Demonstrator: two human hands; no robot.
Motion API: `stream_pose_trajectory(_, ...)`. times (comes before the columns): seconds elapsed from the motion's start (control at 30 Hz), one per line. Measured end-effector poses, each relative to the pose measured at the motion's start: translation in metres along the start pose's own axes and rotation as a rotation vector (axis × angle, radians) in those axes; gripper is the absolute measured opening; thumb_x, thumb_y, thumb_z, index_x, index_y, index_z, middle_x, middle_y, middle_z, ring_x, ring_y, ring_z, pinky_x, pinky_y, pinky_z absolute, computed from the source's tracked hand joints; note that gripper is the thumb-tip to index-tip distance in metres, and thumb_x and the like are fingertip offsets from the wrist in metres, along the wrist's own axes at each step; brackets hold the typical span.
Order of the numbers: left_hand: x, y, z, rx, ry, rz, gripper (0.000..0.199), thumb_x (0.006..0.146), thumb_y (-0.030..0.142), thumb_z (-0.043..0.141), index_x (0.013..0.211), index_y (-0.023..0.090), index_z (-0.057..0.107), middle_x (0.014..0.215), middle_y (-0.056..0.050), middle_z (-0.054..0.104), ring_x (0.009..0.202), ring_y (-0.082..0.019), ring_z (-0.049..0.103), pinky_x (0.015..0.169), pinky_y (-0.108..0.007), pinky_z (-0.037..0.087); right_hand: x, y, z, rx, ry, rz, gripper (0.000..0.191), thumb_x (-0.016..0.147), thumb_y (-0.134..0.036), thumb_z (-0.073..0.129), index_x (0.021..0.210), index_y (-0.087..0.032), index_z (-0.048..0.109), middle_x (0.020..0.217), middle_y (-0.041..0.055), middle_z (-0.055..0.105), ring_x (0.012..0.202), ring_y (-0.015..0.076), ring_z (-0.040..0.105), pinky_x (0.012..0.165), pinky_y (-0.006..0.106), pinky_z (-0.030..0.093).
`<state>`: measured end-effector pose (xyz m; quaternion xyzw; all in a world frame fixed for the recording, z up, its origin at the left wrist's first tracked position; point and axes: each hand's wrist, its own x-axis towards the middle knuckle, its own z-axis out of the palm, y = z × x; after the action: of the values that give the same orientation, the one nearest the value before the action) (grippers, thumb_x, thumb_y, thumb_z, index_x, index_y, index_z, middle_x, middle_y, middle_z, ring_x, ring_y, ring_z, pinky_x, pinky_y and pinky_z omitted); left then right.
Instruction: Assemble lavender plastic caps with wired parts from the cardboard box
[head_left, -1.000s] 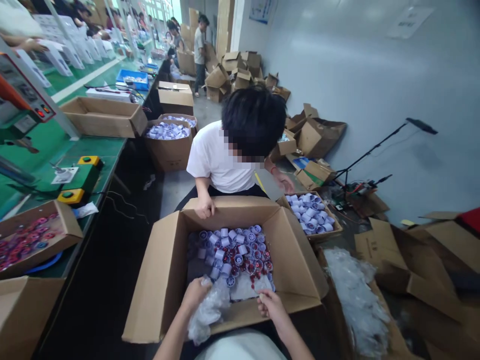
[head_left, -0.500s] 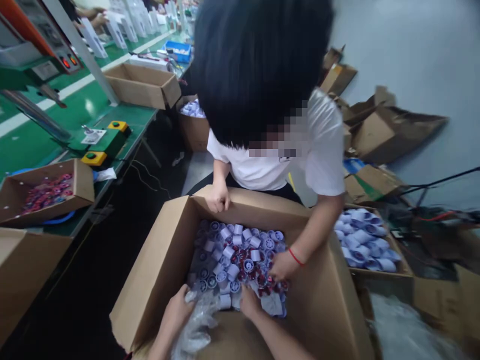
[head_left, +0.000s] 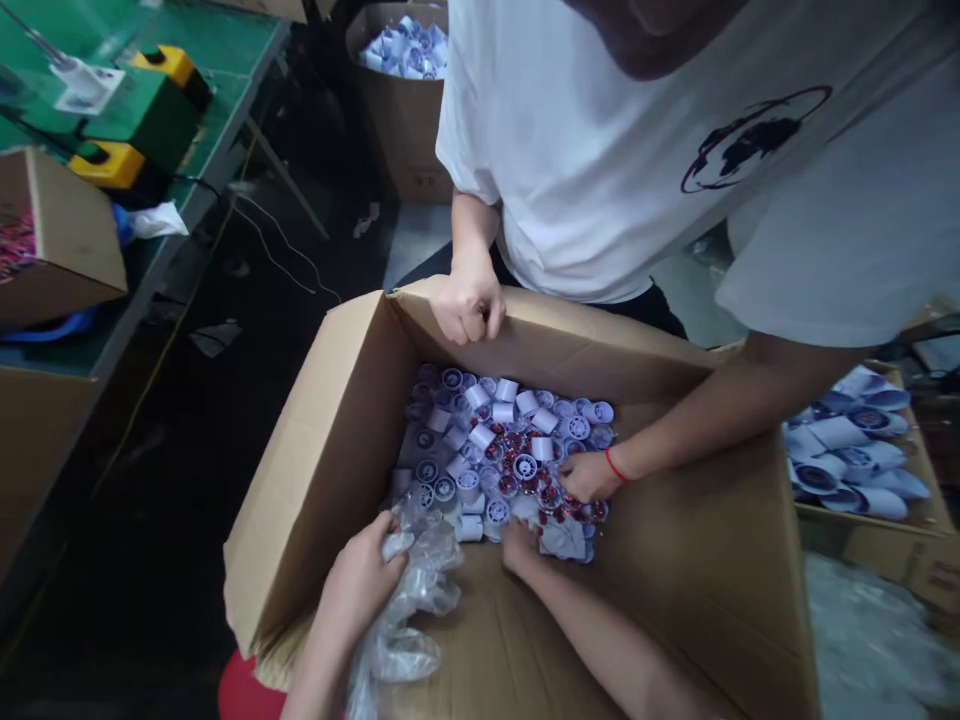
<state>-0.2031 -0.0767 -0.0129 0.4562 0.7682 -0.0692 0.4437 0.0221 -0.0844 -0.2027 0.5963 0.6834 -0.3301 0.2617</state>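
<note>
A large cardboard box (head_left: 315,480) holds many pale round caps (head_left: 480,436), with small red parts (head_left: 551,492) among them. My left hand (head_left: 367,565), at the box's near left, is closed on a crumpled clear plastic bag (head_left: 409,600) that hangs down its near side. Over the near edge of the pile is my right hand (head_left: 519,545), its fingers bent down at the caps beside a whitish sheet (head_left: 564,536). Its fingertips are partly hidden, so what they hold, if anything, cannot be made out.
Across the box a person in a white shirt (head_left: 600,150) rests one fist on the rim and reaches the other hand (head_left: 589,476) into the red parts. Boxes of pale parts stand behind (head_left: 401,110) and at right (head_left: 930,500). A green bench (head_left: 217,60) is at left.
The view has dipped and come nearer the box, and the other person's head has mostly left the top. My left hand still grips the bag; my right hand stays at the near caps.
</note>
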Motion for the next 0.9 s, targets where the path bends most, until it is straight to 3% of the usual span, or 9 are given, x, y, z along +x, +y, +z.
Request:
stream_pose_trajectory(0.07, -0.001, 0.002, -0.001, -0.002, -0.036, 0.015, 0.013, 0.073, 0.012, 0.047, 0.083, 0.02, 0.051, 0.085, -0.004, 0.066, 0.08, -0.019, 0.062, 0.07, -0.024, 0.039, -0.004, 0.005, -0.007, -0.025, -0.013, 0.069, 0.019, 0.075, -0.017, 0.06, 0.089, -0.016, 0.072, 0.096, 0.0169, 0.067, 0.094, 0.03, 0.061, 0.088, 0.047, 0.04)
stream_pose_trajectory(0.13, -0.002, 0.003, -0.001, -0.009, -0.059, 0.028, 0.014, 0.073, 0.013, 0.048, 0.084, 0.02, 0.052, 0.09, -0.005, 0.067, 0.085, -0.02, 0.062, 0.072, -0.025, 0.039, 0.003, 0.002, -0.021, -0.024, 0.022, 0.079, 0.024, 0.076, -0.016, 0.059, 0.097, -0.016, 0.071, 0.104, 0.0177, 0.065, 0.098, 0.0304, 0.06, 0.088, 0.045, 0.04)
stream_pose_trajectory(0.3, -0.005, 0.002, 0.001, -0.009, -0.09, 0.027, 0.013, 0.073, 0.014, 0.05, 0.085, 0.021, 0.052, 0.094, -0.004, 0.067, 0.089, -0.021, 0.063, 0.073, -0.026, 0.039, 0.057, -0.033, -0.063, 0.042, 0.216, -0.038, 0.043, 0.088, -0.021, 0.042, 0.131, -0.019, 0.047, 0.134, 0.0123, 0.049, 0.123, 0.0218, 0.043, 0.098, 0.032, 0.036)
stream_pose_trajectory(0.4, -0.006, 0.002, 0.002, -0.012, -0.098, 0.027, 0.015, 0.072, 0.014, 0.051, 0.085, 0.022, 0.052, 0.096, -0.003, 0.068, 0.091, -0.02, 0.063, 0.074, -0.026, 0.04, 0.086, -0.052, -0.075, 0.064, 0.269, -0.005, 0.052, 0.085, -0.018, 0.046, 0.136, -0.014, 0.038, 0.137, 0.0178, 0.044, 0.126, 0.0273, 0.039, 0.097, 0.038, 0.037)
stream_pose_trajectory(0.5, -0.007, 0.002, 0.002, -0.01, -0.101, 0.029, 0.017, 0.072, 0.014, 0.051, 0.086, 0.023, 0.052, 0.096, -0.002, 0.068, 0.092, -0.021, 0.064, 0.073, -0.027, 0.04, 0.09, -0.061, -0.071, 0.069, 0.254, 0.011, 0.05, 0.082, -0.015, 0.047, 0.132, -0.011, 0.044, 0.129, 0.0221, 0.051, 0.119, 0.032, 0.045, 0.092, 0.044, 0.038)
stream_pose_trajectory(0.67, -0.007, 0.002, 0.002, -0.017, -0.118, 0.033, 0.016, 0.074, 0.015, 0.052, 0.087, 0.023, 0.053, 0.095, -0.002, 0.068, 0.093, -0.021, 0.063, 0.074, -0.027, 0.039, 0.058, -0.059, -0.05, 0.081, 0.136, -0.141, 0.038, 0.086, -0.018, 0.045, 0.123, -0.024, 0.056, 0.104, 0.0062, 0.068, 0.098, 0.0202, 0.06, 0.085, 0.03, 0.043)
stream_pose_trajectory(0.77, -0.006, 0.001, 0.005, -0.031, -0.124, 0.03, 0.018, 0.073, 0.015, 0.053, 0.089, 0.023, 0.054, 0.097, -0.003, 0.067, 0.095, -0.023, 0.063, 0.074, -0.028, 0.039, 0.061, -0.053, -0.049, 0.065, 0.155, -0.105, 0.038, 0.09, -0.018, 0.038, 0.121, -0.02, 0.059, 0.114, 0.0091, 0.065, 0.104, 0.0194, 0.058, 0.088, 0.027, 0.042)
stream_pose_trajectory(0.9, -0.005, -0.001, 0.009, -0.047, -0.129, 0.017, 0.019, 0.072, 0.015, 0.055, 0.088, 0.024, 0.053, 0.098, -0.003, 0.067, 0.096, -0.024, 0.062, 0.075, -0.028, 0.039, 0.093, -0.049, -0.054, 0.038, 0.178, 0.037, 0.045, 0.089, -0.014, 0.035, 0.131, -0.018, 0.05, 0.126, 0.0136, 0.057, 0.103, 0.021, 0.059, 0.083, 0.029, 0.044)
